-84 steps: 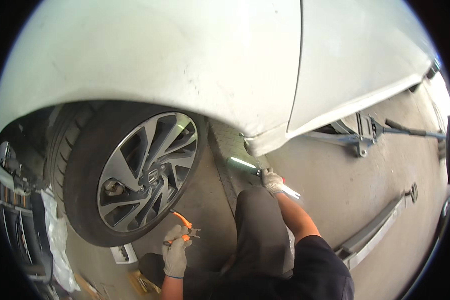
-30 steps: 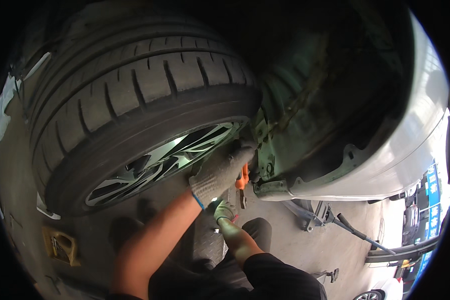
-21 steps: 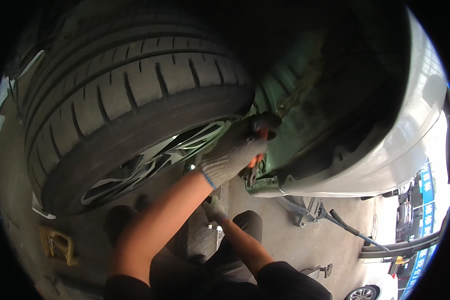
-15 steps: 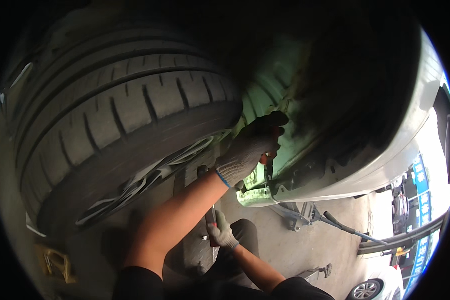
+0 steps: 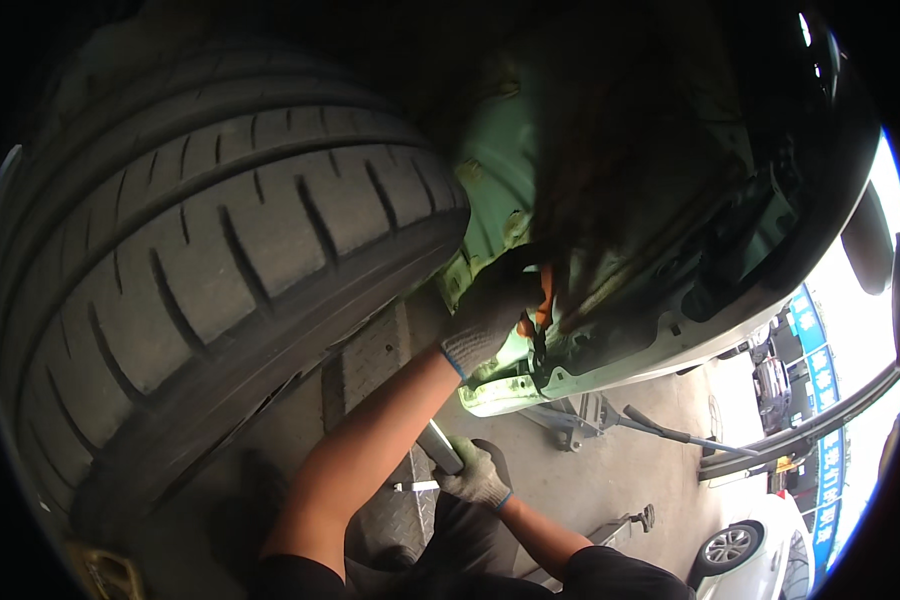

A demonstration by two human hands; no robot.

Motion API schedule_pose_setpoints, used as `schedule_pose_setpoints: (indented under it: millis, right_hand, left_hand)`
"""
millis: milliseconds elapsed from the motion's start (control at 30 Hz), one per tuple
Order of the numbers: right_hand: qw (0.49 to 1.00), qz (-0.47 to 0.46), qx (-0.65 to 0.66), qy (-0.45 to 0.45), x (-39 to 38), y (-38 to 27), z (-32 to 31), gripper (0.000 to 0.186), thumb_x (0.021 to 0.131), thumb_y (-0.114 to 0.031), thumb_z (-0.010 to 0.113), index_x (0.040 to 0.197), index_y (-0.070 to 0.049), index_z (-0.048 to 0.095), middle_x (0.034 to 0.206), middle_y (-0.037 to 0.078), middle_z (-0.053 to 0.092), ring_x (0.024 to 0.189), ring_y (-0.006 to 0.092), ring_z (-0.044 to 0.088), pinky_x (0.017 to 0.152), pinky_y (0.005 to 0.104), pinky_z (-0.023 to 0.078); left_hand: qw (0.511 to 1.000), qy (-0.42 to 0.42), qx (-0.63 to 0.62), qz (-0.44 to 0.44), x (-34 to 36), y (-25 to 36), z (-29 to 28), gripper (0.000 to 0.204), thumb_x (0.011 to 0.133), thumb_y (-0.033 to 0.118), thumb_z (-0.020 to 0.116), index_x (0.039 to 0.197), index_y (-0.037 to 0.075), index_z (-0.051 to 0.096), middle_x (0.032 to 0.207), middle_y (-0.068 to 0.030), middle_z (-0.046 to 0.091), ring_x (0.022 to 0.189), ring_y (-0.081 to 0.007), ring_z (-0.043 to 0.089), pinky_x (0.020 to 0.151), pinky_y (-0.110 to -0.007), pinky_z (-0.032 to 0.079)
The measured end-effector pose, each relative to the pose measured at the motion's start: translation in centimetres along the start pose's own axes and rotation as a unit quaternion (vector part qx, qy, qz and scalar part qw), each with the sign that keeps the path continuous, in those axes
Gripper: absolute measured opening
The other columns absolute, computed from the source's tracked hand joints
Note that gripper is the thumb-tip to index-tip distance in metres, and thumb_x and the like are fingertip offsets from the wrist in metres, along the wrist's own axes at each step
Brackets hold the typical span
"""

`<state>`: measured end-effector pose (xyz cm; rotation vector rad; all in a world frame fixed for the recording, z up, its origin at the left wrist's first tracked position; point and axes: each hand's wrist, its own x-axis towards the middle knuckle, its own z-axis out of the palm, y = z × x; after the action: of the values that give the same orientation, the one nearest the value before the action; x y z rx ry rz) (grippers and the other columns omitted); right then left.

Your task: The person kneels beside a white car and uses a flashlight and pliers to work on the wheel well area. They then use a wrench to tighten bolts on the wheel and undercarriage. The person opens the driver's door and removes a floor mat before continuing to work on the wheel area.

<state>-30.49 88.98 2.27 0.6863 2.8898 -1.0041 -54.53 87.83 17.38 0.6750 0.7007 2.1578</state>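
Observation:
My left hand [image 5: 492, 305], in a dark-looking knit glove, reaches up into the wheel well [image 5: 500, 190] of a pale car, closed round orange-handled pliers [image 5: 541, 297]. The pliers' jaws point down beside the lower flange [image 5: 500, 392] of the arch; whether they touch it is unclear. Below, my gloved right hand [image 5: 475, 475] grips a long work lamp [image 5: 440, 448], angled upward and partly behind my left forearm. Greenish light falls on the metal inside the well. The big black tyre [image 5: 250, 260] fills the left side, close beside my left arm.
A floor jack [image 5: 580, 425] with a long handle lies under the car at right, near a low metal beam [image 5: 630, 530]. A tread-plate strip [image 5: 420, 510] runs beneath my arms. A yellow tray [image 5: 105, 572] sits lower left. Another white car [image 5: 745, 550] and a blue banner [image 5: 820, 390] show at far right.
My view went from the outside of the wheel into the well. My left hand carried the pliers up beside the flange. My right hand brought the lamp up under my left forearm.

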Motion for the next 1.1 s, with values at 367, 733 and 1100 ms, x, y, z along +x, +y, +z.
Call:
schedule_pose_setpoints:
  millis: [367,733,1100]
  right_hand:
    - [0.995,-0.083,-0.029,0.044,-3.9,0.9,-5.1,0.041,0.07,-0.018,0.073,0.108,-0.006,0.062,0.095,0.013,0.071,0.085,0.0346,0.07,0.077,0.0396,0.056]
    - [0.999,-0.049,0.011,-0.008,-5.8,-0.8,-6.7,0.051,0.076,-0.021,0.071,0.123,-0.006,0.059,0.1,0.018,0.071,0.091,0.0363,0.07,0.076,0.042,0.057]
    - [0.991,-0.132,0.008,-0.003,-3.6,-3.5,-8.0,0.068,0.064,-0.032,0.085,0.122,-0.005,0.062,0.106,0.014,0.071,0.096,0.031,0.07,0.083,0.0383,0.055]
  left_hand:
    - [0.99,-0.01,-0.137,0.035,0.1,-3.0,-1.2,0.026,0.08,0.008,0.054,0.104,0.004,0.063,0.079,-0.0045,0.062,0.059,-0.0149,0.06,0.05,-0.025,0.045]
    - [0.965,0.074,-0.252,0.025,-0.5,-4.1,-0.2,0.022,0.084,0.012,0.06,0.105,0.005,0.063,0.088,-0.0047,0.062,0.07,-0.0152,0.061,0.061,-0.031,0.052]
    - [0.968,0.01,-0.25,-0.026,-0.9,-4.1,-1.2,0.028,0.078,0.008,0.061,0.105,0.001,0.062,0.083,-0.0096,0.061,0.067,-0.0191,0.061,0.058,-0.032,0.051]
